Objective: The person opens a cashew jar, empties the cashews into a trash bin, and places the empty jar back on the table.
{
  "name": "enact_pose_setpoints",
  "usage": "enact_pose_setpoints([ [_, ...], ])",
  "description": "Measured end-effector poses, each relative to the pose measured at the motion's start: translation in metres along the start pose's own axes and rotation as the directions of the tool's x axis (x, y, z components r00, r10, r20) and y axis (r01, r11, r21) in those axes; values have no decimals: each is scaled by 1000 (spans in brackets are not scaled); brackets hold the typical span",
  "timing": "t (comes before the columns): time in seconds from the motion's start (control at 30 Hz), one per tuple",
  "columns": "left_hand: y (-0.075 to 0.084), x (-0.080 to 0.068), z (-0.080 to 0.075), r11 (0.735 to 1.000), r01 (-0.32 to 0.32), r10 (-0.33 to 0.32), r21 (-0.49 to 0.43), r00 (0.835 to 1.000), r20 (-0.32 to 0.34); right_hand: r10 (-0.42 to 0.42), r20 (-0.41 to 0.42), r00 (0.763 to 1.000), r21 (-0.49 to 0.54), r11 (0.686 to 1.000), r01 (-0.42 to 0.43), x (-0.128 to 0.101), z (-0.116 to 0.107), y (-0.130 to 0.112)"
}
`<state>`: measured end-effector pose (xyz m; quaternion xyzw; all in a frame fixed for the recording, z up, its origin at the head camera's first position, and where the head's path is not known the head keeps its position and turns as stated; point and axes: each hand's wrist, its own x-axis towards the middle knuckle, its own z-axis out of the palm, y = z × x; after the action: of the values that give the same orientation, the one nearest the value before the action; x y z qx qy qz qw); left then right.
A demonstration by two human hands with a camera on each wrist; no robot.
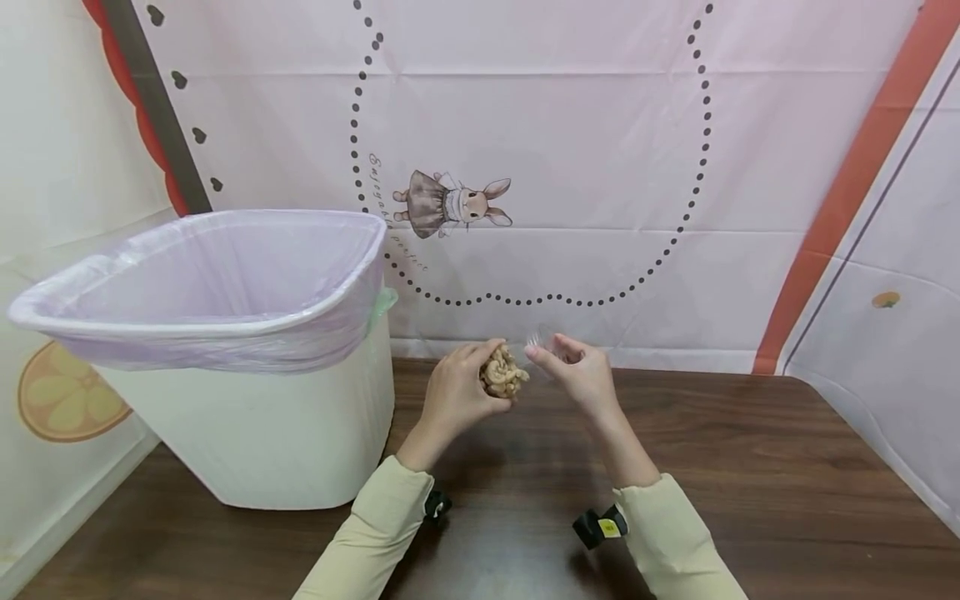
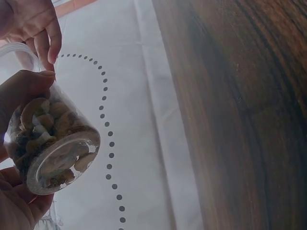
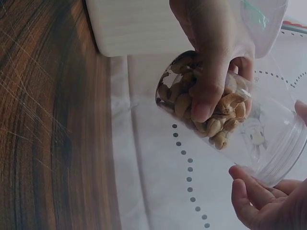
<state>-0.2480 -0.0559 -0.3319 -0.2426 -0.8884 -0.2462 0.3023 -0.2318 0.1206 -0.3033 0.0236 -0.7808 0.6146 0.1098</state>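
Observation:
A clear plastic jar (image 3: 276, 127) lies tilted on its side in the air between my two hands, above the table. Cashews (image 3: 225, 112) are gathered toward its base, while the half near the mouth holds none. My left hand (image 1: 456, 385) grips the jar round its lower part, thumb across the wall over the nuts. At the other end, my right hand (image 1: 585, 373) has thumb and fingers on opposite sides of the ridged rim. The left wrist view shows the jar's round bottom (image 2: 62, 165) facing the camera.
A large white bin (image 1: 300, 433) with a pale purple liner (image 1: 225, 354) stands to the left on the dark wood table (image 1: 750, 467). Behind the table hangs a pink-white cloth (image 1: 585, 150) printed with a rabbit and dots. Each wrist wears a black camera strap (image 1: 600, 527).

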Motion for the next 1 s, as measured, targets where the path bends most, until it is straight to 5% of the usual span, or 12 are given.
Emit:
enact_pose_setpoints([
  [1.0,-3,4,-2,997,33,-30,-68,999,40,-65,29,997,-38,997,66,1,-4,0],
])
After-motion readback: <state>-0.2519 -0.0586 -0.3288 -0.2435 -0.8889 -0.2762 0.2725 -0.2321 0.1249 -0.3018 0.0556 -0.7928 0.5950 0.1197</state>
